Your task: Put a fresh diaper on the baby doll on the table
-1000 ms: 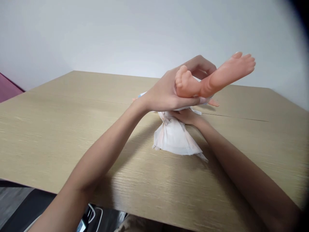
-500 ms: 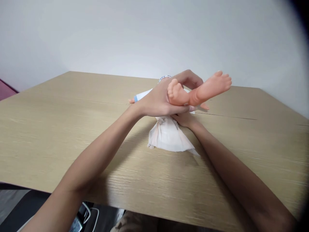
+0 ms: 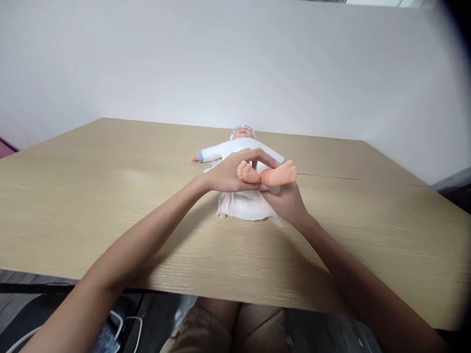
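A baby doll (image 3: 241, 145) in a white top with blue cuffs and a printed white cap lies on its back, head away from me. My left hand (image 3: 231, 171) is closed around its lower legs and holds them raised. The doll's bare feet (image 3: 278, 174) stick out to the right of my palm. Under the raised legs a white diaper (image 3: 246, 206) spreads toward me on the table. My right hand (image 3: 289, 201) is just below the feet, by the diaper's right side. Its fingertips are mostly hidden, so its grip does not show.
The wooden table (image 3: 110, 215) has a thin seam across it and a pale wall (image 3: 184, 63) behind. Below its front edge are my legs (image 3: 235, 326), a dark seat and a white cable (image 3: 136, 328). Something pink shows at the far left.
The doll's legs and my left hand have come lower, so its head and top now show. My right hand has come up from the table toward the feet. The view has also shifted.
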Demonstrator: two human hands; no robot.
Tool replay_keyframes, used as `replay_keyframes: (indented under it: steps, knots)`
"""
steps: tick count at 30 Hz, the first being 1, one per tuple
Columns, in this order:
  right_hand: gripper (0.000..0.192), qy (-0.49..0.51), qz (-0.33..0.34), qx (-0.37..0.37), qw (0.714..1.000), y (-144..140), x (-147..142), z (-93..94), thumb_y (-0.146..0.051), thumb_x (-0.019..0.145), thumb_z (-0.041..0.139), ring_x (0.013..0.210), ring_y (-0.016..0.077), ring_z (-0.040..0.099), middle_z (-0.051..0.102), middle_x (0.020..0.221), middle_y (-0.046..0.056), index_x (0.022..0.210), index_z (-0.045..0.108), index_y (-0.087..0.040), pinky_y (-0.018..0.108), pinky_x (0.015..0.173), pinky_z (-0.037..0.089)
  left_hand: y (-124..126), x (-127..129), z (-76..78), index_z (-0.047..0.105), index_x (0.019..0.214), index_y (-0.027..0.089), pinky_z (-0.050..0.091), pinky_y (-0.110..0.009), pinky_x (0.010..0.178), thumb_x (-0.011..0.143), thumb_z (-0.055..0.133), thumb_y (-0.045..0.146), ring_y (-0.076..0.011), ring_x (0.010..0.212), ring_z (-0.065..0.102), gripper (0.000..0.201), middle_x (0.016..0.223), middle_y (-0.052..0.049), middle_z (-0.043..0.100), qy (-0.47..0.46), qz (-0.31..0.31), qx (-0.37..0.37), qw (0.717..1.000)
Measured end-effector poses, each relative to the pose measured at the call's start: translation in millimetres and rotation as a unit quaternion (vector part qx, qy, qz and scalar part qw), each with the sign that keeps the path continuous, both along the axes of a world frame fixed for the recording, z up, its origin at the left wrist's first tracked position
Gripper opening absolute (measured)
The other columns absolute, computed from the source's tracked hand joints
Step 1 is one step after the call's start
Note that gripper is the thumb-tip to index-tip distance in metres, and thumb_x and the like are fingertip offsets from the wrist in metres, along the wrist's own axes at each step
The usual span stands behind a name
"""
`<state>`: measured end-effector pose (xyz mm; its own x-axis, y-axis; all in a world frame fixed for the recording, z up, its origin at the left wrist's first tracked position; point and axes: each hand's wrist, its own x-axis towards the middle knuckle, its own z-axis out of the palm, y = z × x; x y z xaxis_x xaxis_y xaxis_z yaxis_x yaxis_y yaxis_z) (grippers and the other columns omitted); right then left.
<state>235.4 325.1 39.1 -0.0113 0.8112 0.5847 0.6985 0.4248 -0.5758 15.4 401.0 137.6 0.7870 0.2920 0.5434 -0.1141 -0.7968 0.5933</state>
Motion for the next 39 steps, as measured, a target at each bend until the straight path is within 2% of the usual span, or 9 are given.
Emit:
replay_keyframes:
  steps: [3,6,9,12,16,22,28,32,39]
  knots:
    - [0.06,-0.002,0.02,0.009,1.0,-7,4,2.5,-0.049,0.096,0.071,0.119,0.0368,0.075,0.076,0.13,0.017,0.146,0.063,-0.018,0.054,0.102,0.065,-6,-13,-2.1,0.071,0.137,0.026,0.057,-0.044,0.109,0.089,0.089,0.041,-0.0274,0.128,0.069,0.054,0.145,-0.013,0.073,0.009,-0.004,0.006,1.0]
    - [0.053,-0.076,0.072,-0.001,0.995,-13,27,1.5,-0.042,0.102,0.061,0.136,0.0385,0.068,0.074,0.143,0.014,0.152,0.067,-0.025,0.058,0.117,0.058,-6,-41,-8.7,0.066,0.147,0.029,0.054,-0.048,0.118,0.09,0.088,0.045,-0.0295,0.137,0.066,0.063,0.15,-0.012,0.07,0.053,0.019,0.038,0.998]
    - [0.044,-0.13,0.139,0.016,0.982,-19,55,-5.7,-0.032,0.108,0.047,0.15,0.0328,0.06,0.069,0.153,0.006,0.14,0.077,-0.033,0.056,0.129,0.048,-1,-75,-27.9,0.063,0.152,0.031,0.048,-0.056,0.126,0.09,0.086,0.048,-0.0339,0.148,0.058,0.068,0.154,-0.011,0.068,0.135,0.038,0.074,0.987]
    - [0.045,-0.21,0.202,0.053,0.955,-19,73,-14.8,-0.022,0.105,0.048,0.153,0.0305,0.057,0.066,0.157,0.006,0.138,0.077,-0.032,0.056,0.127,0.048,4,-99,-55.2,0.063,0.151,0.033,0.041,-0.063,0.132,0.087,0.086,0.047,-0.036,0.158,0.049,0.069,0.163,-0.01,0.062,0.18,0.03,0.082,0.98]
    - [0.045,-0.262,0.202,0.035,0.943,-17,76,-14.9,-0.015,0.102,0.049,0.152,0.0301,0.058,0.066,0.158,0.006,0.134,0.077,-0.032,0.057,0.124,0.05,8,-110,-75.4,0.058,0.156,0.038,0.042,-0.064,0.131,0.087,0.081,0.033,-0.0357,0.162,0.046,0.073,0.17,-0.007,0.056,0.187,0.023,0.103,0.977]
    - [0.05,-0.298,0.193,0.039,0.934,-21,73,-8.9,-0.007,0.099,0.049,0.157,0.0279,0.054,0.063,0.163,0.006,0.136,0.075,-0.029,0.054,0.125,0.051,6,-117,-67.7,0.054,0.162,0.037,0.047,-0.062,0.129,0.078,0.077,0.016,-0.0386,0.164,0.043,0.09,0.175,-0.006,0.052,0.224,0.02,0.125,0.966]
    - [0.047,-0.336,0.198,0.04,0.92,-22,74,-6.2,-0.007,0.104,0.051,0.157,0.028,0.055,0.057,0.17,0.004,0.141,0.07,-0.03,0.053,0.121,0.054,6,-122,-74.2,0.051,0.161,0.032,0.047,-0.062,0.129,0.072,0.061,-0.003,-0.0357,0.165,0.041,0.096,0.175,-0.007,0.05,0.228,0.033,0.16,0.96]
    - [0.045,-0.349,0.201,0.063,0.913,-22,75,-5.2,-0.007,0.109,0.05,0.157,0.0285,0.055,0.058,0.17,0.005,0.145,0.065,-0.03,0.052,0.117,0.056,6,-122,-76.0,0.048,0.163,0.029,0.045,-0.061,0.132,0.083,0.054,-0.006,-0.0332,0.168,0.036,0.088,0.177,-0.009,0.048,0.227,0.025,0.18,0.957]
    - [0.04,-0.345,0.205,0.036,0.915,-22,77,-8.2,-0.012,0.112,0.054,0.159,0.0295,0.052,0.053,0.173,0.005,0.145,0.065,-0.031,0.056,0.12,0.055,3,-117,-71.2,0.052,0.161,0.028,0.047,-0.06,0.13,0.104,0.051,0.003,-0.0315,0.167,0.04,0.062,0.174,-0.01,0.052,0.231,0.034,0.189,0.954]
